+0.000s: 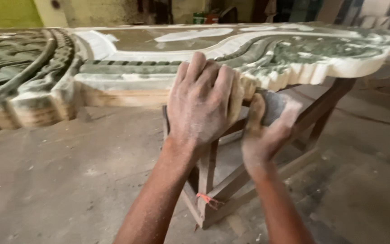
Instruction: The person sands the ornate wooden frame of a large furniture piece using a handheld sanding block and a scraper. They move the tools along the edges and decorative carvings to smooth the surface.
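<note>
Workshop interior: dusty concrete floor [59, 180], dim clutter along the back wall, a yellow-green wall patch at far left. No open container is visible; the small green and red items [205, 18] at the back may be tins, contents not discernible.

Left of frame: a large carved wooden panel [127, 68] lies flat, ornament side up, coated in white dust and greenish residue. Heavy scrollwork and a beaded border at far left; a smoother recessed field in the middle; a scalloped, lobed edge [321, 70] running off to the right. Long axis of the panel runs left to right across the view. It rests on a wooden trestle stand [213, 176], legs and cross-braces visible beneath; a scrap of red string [206, 199] hangs on one brace.

Centre: left hand [199, 104], dusted white, laid palm-down over the near edge of the panel, fingers together and curled onto the carved rim. It bears on the wood; nothing is pinched in it that I can see.

Just right of it: right hand [267, 131], below the panel edge, fingers wrapped narrowly around a folded grey sheet of sandpaper [274, 106], pressed up against the underside of a scallop.

Key relation: the contact point lies directly above and ahead of the right fingers, at the near edge, immediately right of the left hand's knuckles. The hands are almost touching. The right hand is the nearer to the scallop; the edge continues away to the right.
</note>
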